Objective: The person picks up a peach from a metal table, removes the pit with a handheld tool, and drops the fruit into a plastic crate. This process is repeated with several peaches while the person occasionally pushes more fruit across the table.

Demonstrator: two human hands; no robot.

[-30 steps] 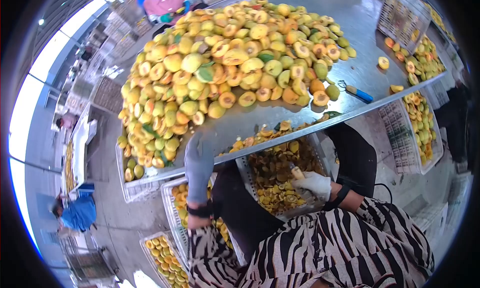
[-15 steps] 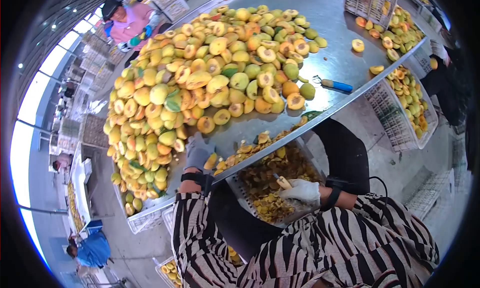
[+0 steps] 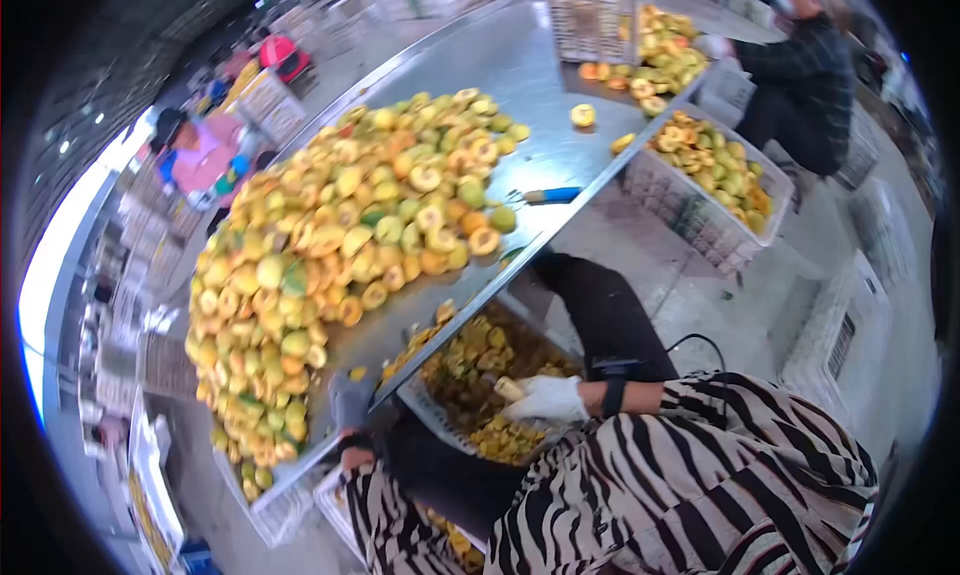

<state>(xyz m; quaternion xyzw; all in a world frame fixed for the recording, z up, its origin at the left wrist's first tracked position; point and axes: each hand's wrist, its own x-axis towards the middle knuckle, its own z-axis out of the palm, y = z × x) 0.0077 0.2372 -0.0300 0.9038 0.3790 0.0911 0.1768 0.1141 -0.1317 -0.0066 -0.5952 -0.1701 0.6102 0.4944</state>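
Note:
My left hand (image 3: pixel 350 400), in a grey glove, is at the table's near edge beside the fruit pile. A small yellow piece of fruit (image 3: pixel 357 373) shows at its fingertips. Blur hides whether the fingers grip it. In its white glove, my right hand (image 3: pixel 546 399) is closed around a tool with a pale handle (image 3: pixel 510 388), above a crate (image 3: pixel 428 403) of fruit scraps below the table edge. The tool's tip cannot be made out. Halved yellow peaches or apricots (image 3: pixel 340 235) are heaped on the metal table (image 3: pixel 490 65).
A blue-handled tool (image 3: pixel 552 195) lies near the table's edge. Beyond it stand an upright crate (image 3: pixel 590 20) and a white crate (image 3: pixel 690 200) of fruit. One co-worker (image 3: pixel 800 75) sits at the far right, another person (image 3: pixel 205 155) at the left.
The view has swung right, so the table and pile appear further left and the right-hand co-worker shows more fully. My left hand has drawn back toward the table edge. My right hand still holds its tool.

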